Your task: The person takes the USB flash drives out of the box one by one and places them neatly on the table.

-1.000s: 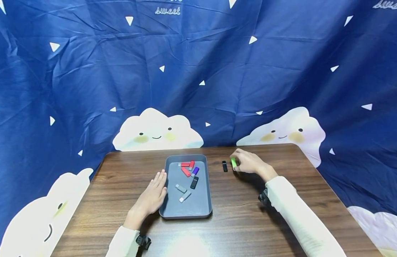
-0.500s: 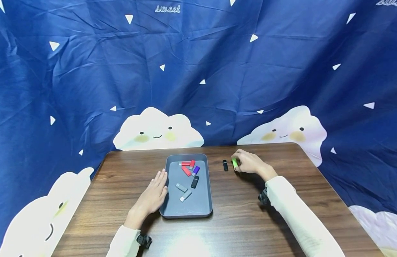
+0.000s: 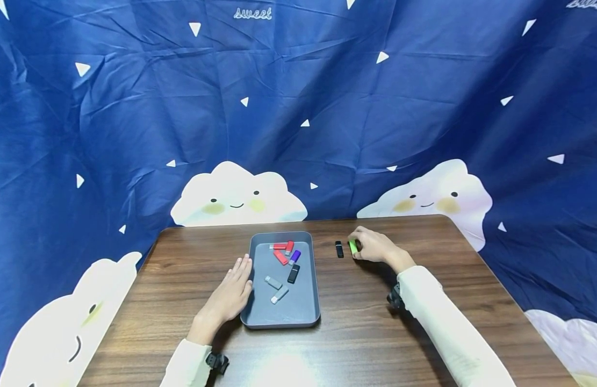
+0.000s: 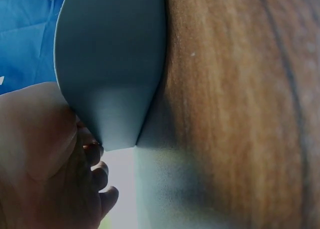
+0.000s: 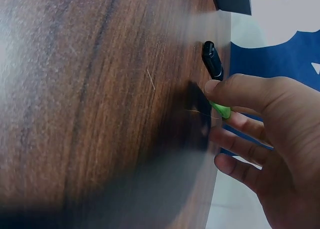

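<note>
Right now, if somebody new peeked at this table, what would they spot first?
Probably the bright green USB stick pinched in the right hand at the table's far side, with a black USB stick lying beside it. Next, the grey tray mid-table, holding a jumble of red, purple, black and grey sticks, with the left hand flat against its left edge.

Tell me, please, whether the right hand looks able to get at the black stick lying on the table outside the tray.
Probably yes: the black stick lies on bare table beside the right hand, though that hand already pinches the green stick.
</note>
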Motion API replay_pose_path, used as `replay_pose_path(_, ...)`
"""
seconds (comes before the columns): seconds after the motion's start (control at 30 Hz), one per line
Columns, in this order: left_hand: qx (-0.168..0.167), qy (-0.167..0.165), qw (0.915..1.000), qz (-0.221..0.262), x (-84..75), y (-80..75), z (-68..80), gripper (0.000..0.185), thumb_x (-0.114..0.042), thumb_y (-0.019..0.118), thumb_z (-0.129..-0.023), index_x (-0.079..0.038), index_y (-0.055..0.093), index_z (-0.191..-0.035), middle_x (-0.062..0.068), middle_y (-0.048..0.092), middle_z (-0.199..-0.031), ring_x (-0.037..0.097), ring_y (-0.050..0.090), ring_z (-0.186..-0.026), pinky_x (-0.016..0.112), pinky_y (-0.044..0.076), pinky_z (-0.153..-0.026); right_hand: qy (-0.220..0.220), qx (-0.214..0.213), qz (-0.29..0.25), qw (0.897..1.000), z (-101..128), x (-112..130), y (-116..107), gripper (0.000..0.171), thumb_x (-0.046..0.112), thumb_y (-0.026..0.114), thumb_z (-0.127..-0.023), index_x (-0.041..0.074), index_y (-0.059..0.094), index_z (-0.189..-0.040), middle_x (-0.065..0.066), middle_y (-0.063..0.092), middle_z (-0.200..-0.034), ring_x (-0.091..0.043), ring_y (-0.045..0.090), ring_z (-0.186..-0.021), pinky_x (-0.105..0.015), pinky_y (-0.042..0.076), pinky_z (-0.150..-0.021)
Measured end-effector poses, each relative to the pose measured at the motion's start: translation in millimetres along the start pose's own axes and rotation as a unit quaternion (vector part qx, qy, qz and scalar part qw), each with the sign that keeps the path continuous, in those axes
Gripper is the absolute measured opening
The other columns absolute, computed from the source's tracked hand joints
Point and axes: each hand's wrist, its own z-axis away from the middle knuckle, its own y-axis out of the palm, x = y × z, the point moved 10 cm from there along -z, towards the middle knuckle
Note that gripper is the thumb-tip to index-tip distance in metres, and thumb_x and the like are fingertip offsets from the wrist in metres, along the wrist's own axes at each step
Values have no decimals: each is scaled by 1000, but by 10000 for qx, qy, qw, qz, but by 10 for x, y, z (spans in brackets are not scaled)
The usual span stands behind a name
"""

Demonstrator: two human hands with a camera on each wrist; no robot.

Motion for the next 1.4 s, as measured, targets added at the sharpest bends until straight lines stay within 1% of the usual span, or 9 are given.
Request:
replay_pose_path(0.17,137,-123,9998,-101,-2,-3,-7,59,-16,45,-111,10,31,-163,26,26,-174,46,25,-162,63,28,-130,27,8,-10,10000,-8,-2,11,51,15,84,-85,7,72,-134,-10,66,-130,-19,60,-91,-49,56,-84)
replay_pose_path(0.4,-1,-22,10000,-57,31,23,-12,59,-16,45,-111,10,31,-163,25,26,-174,47,26,-161,64,29,-129,16,19,19,10000,-29,-8,41,51,16,84,-85,7,72,-134,-9,66,-131,-19,62,-93,-50,57,-86)
replay_pose_path(0.5,3,-8,10000,-84,50,42,-14,59,-17,44,-112,9,30,-163,24,25,-174,46,26,-162,64,28,-130,9,30,39,10000,-37,-5,56,51,17,84,-85,7,72,-134,-9,67,-131,-20,62,-93,-50,58,-86)
replay_pose_path(0.57,-15,6,10000,-54,48,40,-17,59,-16,44,-111,9,31,-163,26,26,-174,47,26,-161,65,28,-129,-22,30,69,10000,-47,0,64,51,18,85,-86,6,72,-134,-9,67,-130,-20,62,-94,-50,58,-87)
replay_pose_path(0.7,-34,16,10000,18,-6,-6,-11,59,-14,45,-109,11,34,-161,29,29,-172,51,29,-159,68,29,-127,-52,48,104,9999,-65,6,84,52,21,86,-86,5,72,-134,-9,67,-130,-20,62,-94,-50,58,-89)
replay_pose_path(0.83,43,-45,10000,-28,-27,-20,-5,58,-14,45,-110,11,33,-161,28,29,-172,49,28,-160,66,29,-128,-46,78,112,9999,-75,-1,94,53,22,86,-86,5,71,-134,-10,68,-130,-21,63,-96,-51,58,-91)
replay_pose_path(1.03,190,-148,9996,-121,1,10,-13,59,-16,45,-112,9,30,-163,25,25,-174,45,24,-163,62,27,-131,25,133,86,9999,-73,-16,106,52,23,86,-88,6,71,-135,-10,68,-132,-22,63,-99,-52,58,-93)
replay_pose_path(1.27,240,-206,9994,-171,19,32,-14,59,-15,45,-112,8,29,-164,24,23,-175,44,23,-163,62,26,-131,57,196,64,9998,-76,-47,142,52,24,84,-90,6,70,-137,-11,68,-134,-23,63,-102,-52,57,-96)
replay_pose_path(1.4,229,-227,9994,-152,19,31,-16,59,-16,45,-112,7,29,-164,24,24,-175,43,23,-164,61,26,-132,43,164,56,9998,-62,-53,146,52,24,84,-90,5,69,-137,-11,68,-135,-24,65,-106,-53,57,-99)
